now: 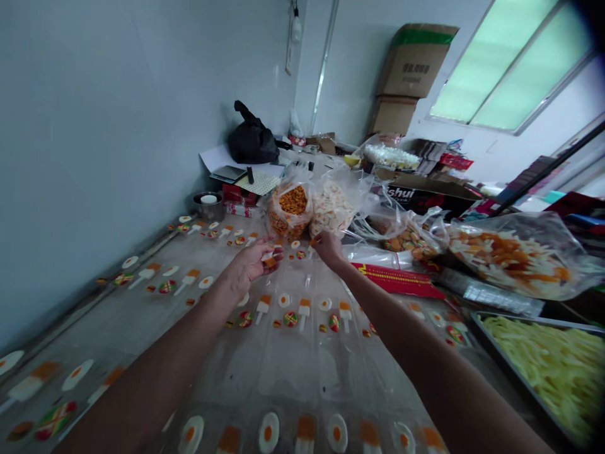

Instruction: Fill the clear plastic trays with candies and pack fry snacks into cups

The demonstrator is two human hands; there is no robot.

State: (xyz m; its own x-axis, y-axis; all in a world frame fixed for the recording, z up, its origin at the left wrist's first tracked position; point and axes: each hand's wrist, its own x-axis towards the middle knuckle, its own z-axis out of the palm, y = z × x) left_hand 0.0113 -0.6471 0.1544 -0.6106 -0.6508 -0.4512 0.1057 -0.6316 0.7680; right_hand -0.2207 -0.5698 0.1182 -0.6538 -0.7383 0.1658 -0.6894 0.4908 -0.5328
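My left hand (259,257) is half curled, palm up, around small orange-and-white popsicle-shaped pieces (269,260). Farther right, my right hand (329,247) pinches another orange-tipped popsicle-shaped piece (312,243) just above the table. Under both arms, clear plastic sheeting (283,353) carries rows of small toy-like food pieces: fried eggs (269,432), popsicle shapes (305,309), round red-and-green pieces (290,319) and tiny burgers (276,323). Just beyond my hands stand an open bag of orange pieces (290,211) and a bag of white-and-orange pieces (331,208).
A metal bowl (208,205) stands by the left wall. To the right are a red packet (399,280), a bag of orange-and-white pieces (515,255) and a tray of pale yellow strips (543,359). A black bag (253,139) and cardboard boxes (411,63) are behind.
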